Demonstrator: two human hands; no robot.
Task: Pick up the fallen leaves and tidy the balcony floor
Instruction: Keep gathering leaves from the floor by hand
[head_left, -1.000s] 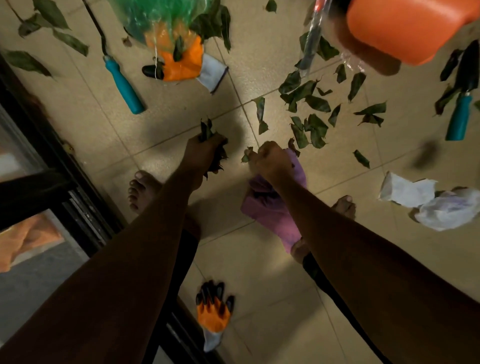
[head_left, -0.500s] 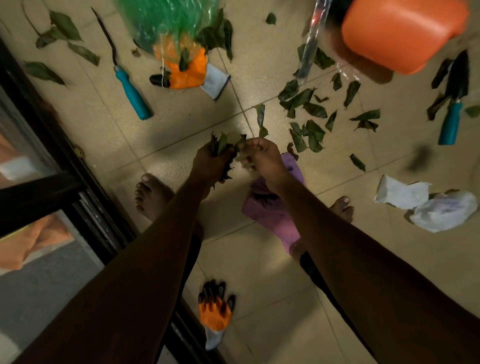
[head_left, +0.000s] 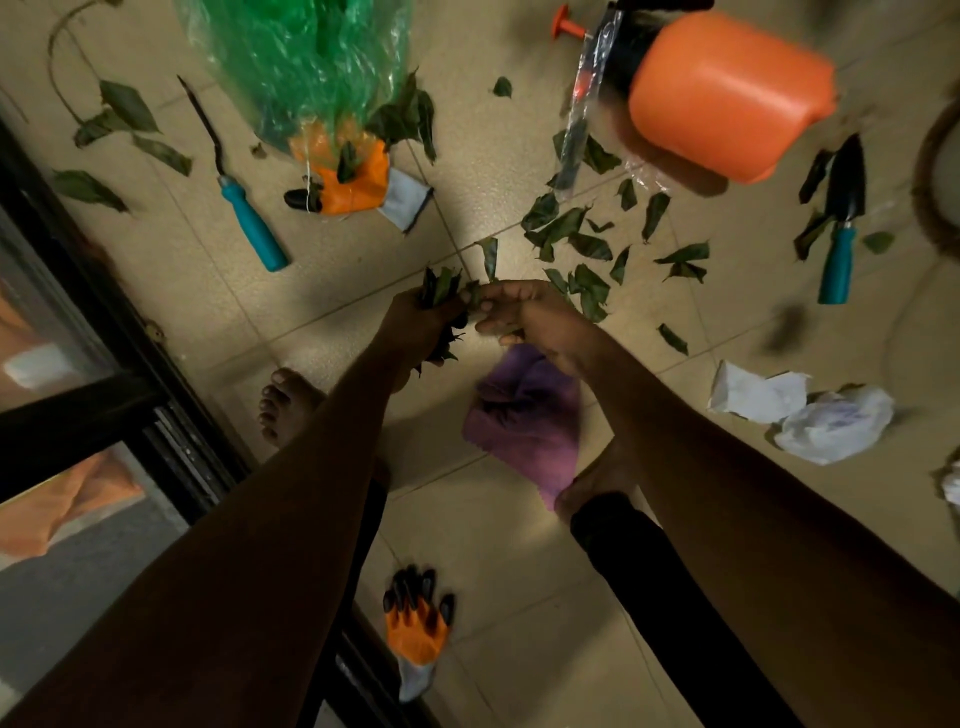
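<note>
- The left hand (head_left: 421, 325) is clenched round a bunch of leaves (head_left: 441, 288). Leaf tips stick out above the fist and ragged ends show below it.
- The right hand (head_left: 527, 312) was down by the purple cloth (head_left: 524, 415) 1 s ago, apart from the left. It has since come up, and its curled fingers now meet the bunch. Whether they pinch a leaf or only touch it I cannot tell.
- 0.5 s ago the 2 hands were already together, much as now.
- The purple cloth lies crumpled on the floor (head_left: 332, 280) under the right wrist, where it lay before.
- Loose leaves (head_left: 582, 244) are scattered over the tiles just beyond the right hand, and their spread looks unchanged.
- A bare left foot (head_left: 288, 400) stands near the floor's left edge, beside the black door frame (head_left: 104, 322).
- Farther out, a green plastic bag (head_left: 306, 62) overlaps an orange glove (head_left: 353, 182). A teal-handled tool (head_left: 249, 218) lies just left of them, and a leafy sprig (head_left: 124, 111) lies beyond that.
- An orange container (head_left: 727, 98) sits out past the loose leaves, and a trowel (head_left: 841, 228) lies toward the floor's right edge.
- White crumpled papers (head_left: 758, 395) lie right of the right forearm.
- A second glove (head_left: 418, 623) lies at the door-frame edge, between the 2 arms.
- The view has tilted up since 1 s ago, and an orange knob (head_left: 566, 28) now shows at the far side.
</note>
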